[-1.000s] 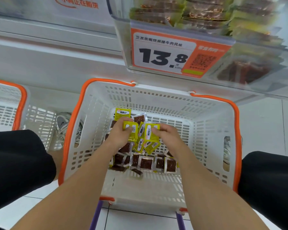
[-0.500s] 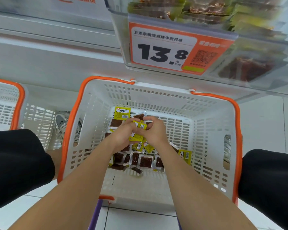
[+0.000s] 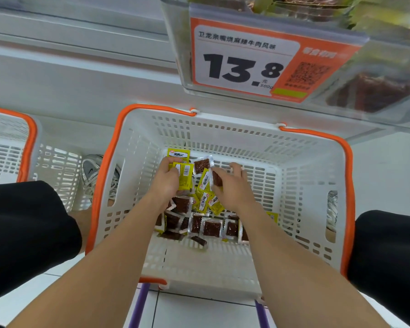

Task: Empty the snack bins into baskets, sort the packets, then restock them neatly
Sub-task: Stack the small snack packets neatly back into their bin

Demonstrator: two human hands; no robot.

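White basket (image 3: 223, 129): yellow packets (image 3: 185, 177) gripped in left hand (image 3: 166, 185).
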